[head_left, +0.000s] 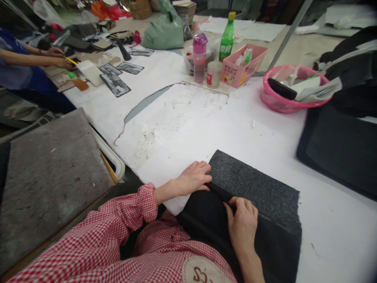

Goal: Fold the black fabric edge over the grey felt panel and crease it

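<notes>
Head view: black cloth (279, 245) is pinched by the left hand (194, 179) and the right hand (243, 222), both held narrow, at the near edge of the white table (188, 133). Its rough strip (255, 186) is laid flat; the near part seems left loose. "Cover" can be read on the pink box (231, 75); the jar label (209, 79) cannot.

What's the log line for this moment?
left hand: touching black cloth | right hand: pinching black cloth | pink basket: on table

Left fingers (204, 168) and right fingers (249, 206) bent
</notes>
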### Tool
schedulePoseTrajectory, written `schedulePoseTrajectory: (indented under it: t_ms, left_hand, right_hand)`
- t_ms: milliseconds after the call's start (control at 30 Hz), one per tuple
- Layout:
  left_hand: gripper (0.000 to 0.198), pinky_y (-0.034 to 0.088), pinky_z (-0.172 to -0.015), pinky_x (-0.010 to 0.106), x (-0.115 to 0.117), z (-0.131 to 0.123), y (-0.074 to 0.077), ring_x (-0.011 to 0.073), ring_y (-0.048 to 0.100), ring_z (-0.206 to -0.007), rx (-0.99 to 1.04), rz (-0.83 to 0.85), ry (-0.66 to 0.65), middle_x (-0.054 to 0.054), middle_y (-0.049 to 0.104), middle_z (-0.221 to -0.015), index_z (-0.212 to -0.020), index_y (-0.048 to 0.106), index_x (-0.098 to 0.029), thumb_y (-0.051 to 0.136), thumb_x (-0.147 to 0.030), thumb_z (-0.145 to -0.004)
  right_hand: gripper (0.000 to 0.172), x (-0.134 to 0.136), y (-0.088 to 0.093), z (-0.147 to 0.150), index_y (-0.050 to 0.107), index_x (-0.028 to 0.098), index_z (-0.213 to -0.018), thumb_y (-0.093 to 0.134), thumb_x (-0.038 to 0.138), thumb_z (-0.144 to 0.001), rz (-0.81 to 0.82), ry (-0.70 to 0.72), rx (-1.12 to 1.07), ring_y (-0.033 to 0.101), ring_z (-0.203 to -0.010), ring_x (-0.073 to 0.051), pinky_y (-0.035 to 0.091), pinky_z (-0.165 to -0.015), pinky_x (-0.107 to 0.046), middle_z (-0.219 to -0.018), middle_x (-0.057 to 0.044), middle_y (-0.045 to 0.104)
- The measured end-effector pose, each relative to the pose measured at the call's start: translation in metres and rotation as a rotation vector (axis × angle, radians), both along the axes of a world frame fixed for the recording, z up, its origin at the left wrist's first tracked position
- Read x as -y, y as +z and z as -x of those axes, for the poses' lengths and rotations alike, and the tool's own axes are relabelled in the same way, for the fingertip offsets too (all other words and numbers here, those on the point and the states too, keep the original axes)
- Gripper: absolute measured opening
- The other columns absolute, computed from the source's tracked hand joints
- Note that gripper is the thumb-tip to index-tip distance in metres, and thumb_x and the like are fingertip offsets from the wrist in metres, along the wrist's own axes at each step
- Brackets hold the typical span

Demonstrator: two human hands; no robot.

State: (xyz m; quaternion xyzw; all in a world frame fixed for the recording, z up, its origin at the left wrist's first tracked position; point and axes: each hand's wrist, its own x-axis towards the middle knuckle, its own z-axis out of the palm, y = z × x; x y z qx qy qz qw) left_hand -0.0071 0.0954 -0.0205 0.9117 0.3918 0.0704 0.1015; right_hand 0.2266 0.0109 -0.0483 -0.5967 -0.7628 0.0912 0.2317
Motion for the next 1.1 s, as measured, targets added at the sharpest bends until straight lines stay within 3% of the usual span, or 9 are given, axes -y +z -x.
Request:
schedulePoseTrajectory:
  t_ms: [100, 167, 233, 333, 433, 533, 733, 900, 1100]
  left_hand:
    - [0.045, 0.037, -0.08, 0.035, -0.003, 0.033, 0.005, 0.0252, 0.047, -0.097, -0.028, 0.023, 0.117, 0.007, 0.052, -0.094, -0.073, 0.06, -0.015, 0.072, -0.058, -0.077]
    - [0.049, 0.039, -0.08, 0.035, -0.001, 0.041, 0.007, 0.0247, 0.048, -0.095, 0.053, 0.041, 0.178, 0.007, 0.053, -0.095, -0.081, 0.061, -0.016, 0.07, -0.064, -0.075]
    - [0.055, 0.041, -0.084, 0.035, 0.002, 0.033, 0.006, 0.025, 0.048, -0.1, 0.154, 0.045, 0.164, 0.009, 0.055, -0.104, -0.101, 0.062, -0.016, 0.07, -0.064, -0.075]
    - [0.061, 0.04, -0.09, 0.036, 0.007, 0.003, -0.002, 0.0257, 0.047, -0.111, 0.212, 0.032, -0.024, 0.01, 0.055, -0.118, -0.127, 0.052, -0.015, 0.074, -0.05, -0.081]
    - [0.031, 0.039, -0.085, 0.035, 0.01, -0.022, -0.01, 0.0234, 0.05, -0.103, 0.168, 0.038, -0.149, 0.005, 0.061, -0.101, -0.111, 0.06, -0.018, 0.071, -0.035, -0.088]
    - [0.013, 0.037, -0.077, 0.034, 0.01, -0.029, -0.014, 0.0216, 0.051, -0.09, 0.138, 0.061, -0.137, 0.002, 0.059, -0.082, -0.085, 0.063, -0.018, 0.068, -0.029, -0.09]
    - [0.014, 0.036, -0.076, 0.032, 0.007, -0.023, -0.016, 0.0205, 0.051, -0.089, 0.206, 0.127, -0.115, 0.002, 0.059, -0.081, -0.082, 0.063, -0.017, 0.07, -0.027, -0.089]
    - [0.015, 0.036, -0.075, 0.032, 0.005, -0.024, -0.021, 0.0201, 0.051, -0.089, 0.214, 0.137, -0.134, 0.002, 0.06, -0.082, -0.082, 0.063, -0.018, 0.07, -0.029, -0.089]
    - [0.015, 0.036, -0.076, 0.033, 0.004, -0.022, -0.021, 0.0206, 0.051, -0.089, 0.21, 0.134, -0.143, 0.003, 0.061, -0.084, -0.085, 0.062, -0.017, 0.068, -0.03, -0.091]
  right_hand:
    - [0.017, 0.0, -0.001, -0.001, 0.052, 0.022, -0.091, 0.045, 0.036, -0.098, -0.001, -0.006, -0.02, 0.054, -0.082, -0.023, 0.038, -0.083, -0.039, -0.083, -0.004, 0.059]
    - [0.018, -0.001, -0.001, -0.001, 0.052, 0.021, -0.093, 0.046, 0.037, -0.099, -0.003, -0.001, -0.027, 0.054, -0.083, -0.023, 0.038, -0.083, -0.039, -0.084, -0.004, 0.059]
    - [0.018, -0.001, -0.001, -0.002, 0.053, 0.021, -0.094, 0.046, 0.037, -0.099, -0.006, 0.008, -0.027, 0.054, -0.083, -0.023, 0.038, -0.083, -0.039, -0.084, -0.004, 0.06]
    - [0.017, -0.002, 0.001, -0.001, 0.054, 0.021, -0.095, 0.046, 0.035, -0.099, -0.012, 0.021, -0.014, 0.055, -0.084, -0.023, 0.038, -0.083, -0.039, -0.085, -0.004, 0.06]
    - [0.015, -0.002, 0.004, 0.0, 0.055, 0.021, -0.097, 0.046, 0.033, -0.1, -0.012, 0.029, 0.019, 0.056, -0.087, -0.022, 0.038, -0.085, -0.039, -0.088, -0.004, 0.062]
    - [0.018, 0.0, 0.009, -0.009, 0.056, 0.021, -0.103, 0.047, 0.037, -0.1, -0.007, 0.03, 0.07, 0.056, -0.092, -0.022, 0.038, -0.088, -0.039, -0.092, -0.005, 0.063]
    - [0.042, 0.018, 0.012, -0.09, 0.061, 0.019, -0.1, 0.045, 0.058, -0.096, -0.064, -0.083, 0.219, 0.057, -0.092, -0.029, 0.037, -0.085, -0.045, -0.088, -0.008, 0.065]
    - [0.045, 0.034, 0.01, -0.169, 0.063, 0.019, -0.104, 0.047, 0.059, -0.095, -0.117, -0.054, 0.367, 0.059, -0.092, -0.029, 0.038, -0.085, -0.043, -0.091, -0.009, 0.066]
    - [0.051, 0.032, 0.023, -0.206, 0.066, 0.021, -0.106, 0.042, 0.064, -0.095, -0.122, -0.132, 0.418, 0.06, -0.082, -0.029, 0.036, -0.078, -0.043, -0.079, -0.005, 0.065]
